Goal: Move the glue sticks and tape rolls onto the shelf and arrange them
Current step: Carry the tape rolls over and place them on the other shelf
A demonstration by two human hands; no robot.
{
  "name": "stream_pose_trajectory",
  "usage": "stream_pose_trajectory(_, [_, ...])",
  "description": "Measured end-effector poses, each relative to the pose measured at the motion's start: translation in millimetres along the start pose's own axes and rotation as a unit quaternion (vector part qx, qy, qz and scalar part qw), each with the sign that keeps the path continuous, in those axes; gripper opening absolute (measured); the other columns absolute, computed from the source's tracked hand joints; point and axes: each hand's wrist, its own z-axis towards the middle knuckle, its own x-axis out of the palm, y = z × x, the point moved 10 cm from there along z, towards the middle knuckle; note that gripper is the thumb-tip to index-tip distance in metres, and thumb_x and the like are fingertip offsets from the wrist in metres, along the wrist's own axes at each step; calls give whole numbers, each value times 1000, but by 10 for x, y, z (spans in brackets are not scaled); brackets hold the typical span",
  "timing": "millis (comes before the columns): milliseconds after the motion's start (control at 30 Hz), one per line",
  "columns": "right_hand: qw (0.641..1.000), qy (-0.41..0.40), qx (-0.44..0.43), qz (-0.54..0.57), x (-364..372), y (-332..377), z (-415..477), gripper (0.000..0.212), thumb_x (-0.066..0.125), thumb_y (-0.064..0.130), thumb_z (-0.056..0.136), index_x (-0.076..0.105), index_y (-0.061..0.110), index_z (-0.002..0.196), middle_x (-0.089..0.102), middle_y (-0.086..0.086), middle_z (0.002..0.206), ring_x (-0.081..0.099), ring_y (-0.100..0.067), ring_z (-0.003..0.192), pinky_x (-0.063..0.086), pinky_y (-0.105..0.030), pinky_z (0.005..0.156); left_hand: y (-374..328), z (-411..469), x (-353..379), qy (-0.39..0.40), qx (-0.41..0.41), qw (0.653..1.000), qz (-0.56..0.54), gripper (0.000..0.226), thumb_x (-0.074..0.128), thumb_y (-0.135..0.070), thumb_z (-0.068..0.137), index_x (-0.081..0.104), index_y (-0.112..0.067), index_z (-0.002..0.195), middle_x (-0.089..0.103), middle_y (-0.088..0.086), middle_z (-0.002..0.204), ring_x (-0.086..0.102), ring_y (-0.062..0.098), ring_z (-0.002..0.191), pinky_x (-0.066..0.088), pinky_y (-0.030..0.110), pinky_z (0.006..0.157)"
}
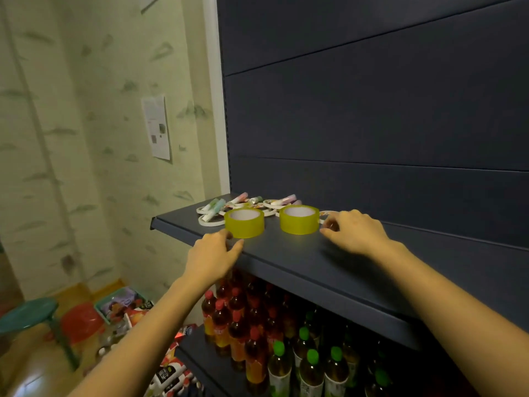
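Tape rolls (244,223), translucent yellow, white-cored

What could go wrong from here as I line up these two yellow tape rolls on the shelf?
1. The left yellow roll sits near the front edge of the shelf, right by the left hand. A nudge outward could drop it toward the bottles below.
2. Pushing it or the right yellow roll back could plough into the loose glue sticks and thin white tape rings behind, scattering them.
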Motion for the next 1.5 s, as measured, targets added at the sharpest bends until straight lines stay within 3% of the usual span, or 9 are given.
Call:
stream_pose_trajectory(300, [999, 11, 52, -3, 258, -103, 784, 35, 41, 45, 94, 57, 30, 120, 59, -4, 125, 55, -30, 112, 38, -35, 77, 472, 997, 508, 122, -86, 988, -31, 66, 32, -57, 92, 37, -6, 134, 50, 19, 133, 49, 36, 118, 40, 41, 93])
stream_pose_trajectory(600, [990, 78, 115, -38, 546, -304, 1406, 49, 36, 55, 94, 53, 24, 127, 55, -6, 130, 52, -28, 116, 38, -35, 81, 567, 1652, 894, 179, -42, 983, -10, 30, 42, -30, 95, 55, -3, 97, 57, 13, 95, 53, 24, 85, 36, 28, 71])
stream_pose_trajectory(700, [978, 111, 159, -82, 664, -371, 1470, 54, 40, 62, 89, 58, 21, 119, 62, -5, 118, 58, -25, 107, 39, -32, 76, 505, 1744, 849, 169, -5, 986, 4, 24, 42, -27, 95, 52, -5, 93, 57, 17, 102, 48, 21, 81, 34, 28, 70])
stream_pose_trajectory(833, [963, 193, 189, 2, 944, -399, 1459, 31, 47, 39, 88, 56, 16, 107, 71, -4, 77, 67, -18, 71, 50, -28, 73, 432, 1873, 667, 132, 35, 991, 1, 42, 41, -27, 95, 43, -5, 131, 53, 17, 107, 40, 12, 66, 29, 26, 63])
stream_pose_trajectory(900, [965, 172, 197, 14, 915, -404, 1424, 28, 46, 33, 89, 59, 14, 106, 69, -5, 72, 66, -21, 80, 52, -31, 81, 410, 1910, 612, 132, 47, 990, -8, 42, 39, -27, 96, 44, -3, 130, 55, 19, 118, 48, 18, 74, 29, 27, 62])
stream_pose_trajectory(1033, [973, 71, 218, 26, 643, -505, 1182, 28, 49, 35, 87, 63, 15, 102, 69, -10, 91, 61, -29, 97, 49, -36, 85, 287, 1988, 584, 131, 78, 987, -52, 38, 40, -27, 96, 48, 3, 119, 54, 23, 127, 53, 37, 108, 37, 35, 79])
stream_pose_trajectory(1233, [957, -55, 283, 33, 111, -708, 425, 28, 51, 37, 86, 66, 16, 93, 63, -7, 80, 59, -29, 88, 44, -32, 70, -245, 1807, 650, 159, 146, 968, -126, 26, 41, -28, 93, 49, -3, 91, 68, 16, 72, 63, 34, 79, 43, 34, 69])
stream_pose_trajectory(1400, [929, -91, 359, 27, -165, -937, -458, 27, 53, 40, 83, 69, 17, 83, 61, 0, 57, 63, -25, 78, 52, -34, 75, -985, 1339, 746, 199, 247, 928, -195, 21, 41, -26, 92, 44, -8, 82, 63, 10, 57, 58, 28, 53, 40, 28, 53])
stream_pose_trajectory(1500, [914, -107, 391, 4, -371, -1041, -929, 29, 54, 41, 83, 69, 16, 80, 61, 0, 56, 65, -25, 74, 52, -33, 73, -1388, 1077, 808, 232, 281, 906, -214, 18, 40, -25, 92, 43, -10, 82, 60, 7, 50, 53, 27, 46, 40, 30, 54])
